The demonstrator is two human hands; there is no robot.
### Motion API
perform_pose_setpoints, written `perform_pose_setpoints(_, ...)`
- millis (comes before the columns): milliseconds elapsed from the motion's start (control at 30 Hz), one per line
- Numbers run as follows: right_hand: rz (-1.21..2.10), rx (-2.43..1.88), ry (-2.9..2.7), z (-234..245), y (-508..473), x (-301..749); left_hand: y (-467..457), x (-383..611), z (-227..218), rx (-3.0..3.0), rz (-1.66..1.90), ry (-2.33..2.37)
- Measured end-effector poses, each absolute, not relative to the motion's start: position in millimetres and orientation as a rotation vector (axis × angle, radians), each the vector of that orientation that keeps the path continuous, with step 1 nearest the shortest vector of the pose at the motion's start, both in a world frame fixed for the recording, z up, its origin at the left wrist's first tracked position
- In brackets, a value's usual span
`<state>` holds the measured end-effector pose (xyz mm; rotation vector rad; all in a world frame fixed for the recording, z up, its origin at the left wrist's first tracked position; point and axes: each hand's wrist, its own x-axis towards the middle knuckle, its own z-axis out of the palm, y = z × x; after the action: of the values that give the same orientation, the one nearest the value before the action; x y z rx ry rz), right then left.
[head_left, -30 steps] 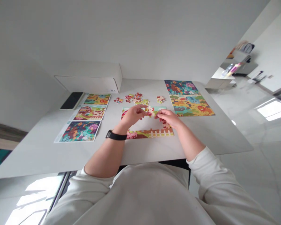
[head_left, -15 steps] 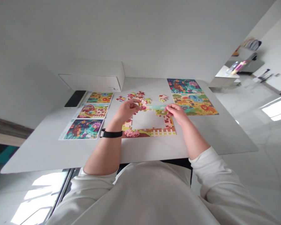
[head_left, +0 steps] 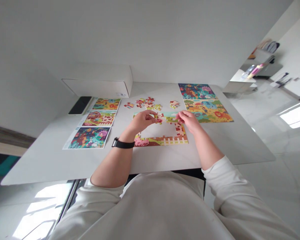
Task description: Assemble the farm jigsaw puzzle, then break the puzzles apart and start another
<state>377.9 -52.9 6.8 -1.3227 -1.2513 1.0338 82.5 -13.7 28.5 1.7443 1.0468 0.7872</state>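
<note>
Contents of the white box [head_left: 97, 88] were hidden. The left hand [head_left: 141, 122] pinched a puzzle piece [head_left: 160, 118] in its grip over the partial puzzle's [head_left: 175, 141] far side, farther right than before. The right hand's [head_left: 189, 121] grip state could not be determined.

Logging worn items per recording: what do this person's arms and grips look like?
Loose, creased off-white sleeves end near the elbows, with no markings visible. A black wristband, probably a watch strap, circles the left wrist; the right wrist is bare. The left grip and right grip are ungloved; any rings are too small to make out.
</note>
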Motion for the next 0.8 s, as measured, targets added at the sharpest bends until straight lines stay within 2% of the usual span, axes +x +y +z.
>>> perform_pose_setpoints(500,1.301,-1.274,-1.562,7,-65,358,-40,116,27,2.04,0.657,1.044)
perform_pose_setpoints(800,1.245,-1.317,-1.62,-1,-65,356,-43,116,25,2.153,0.606,1.047)
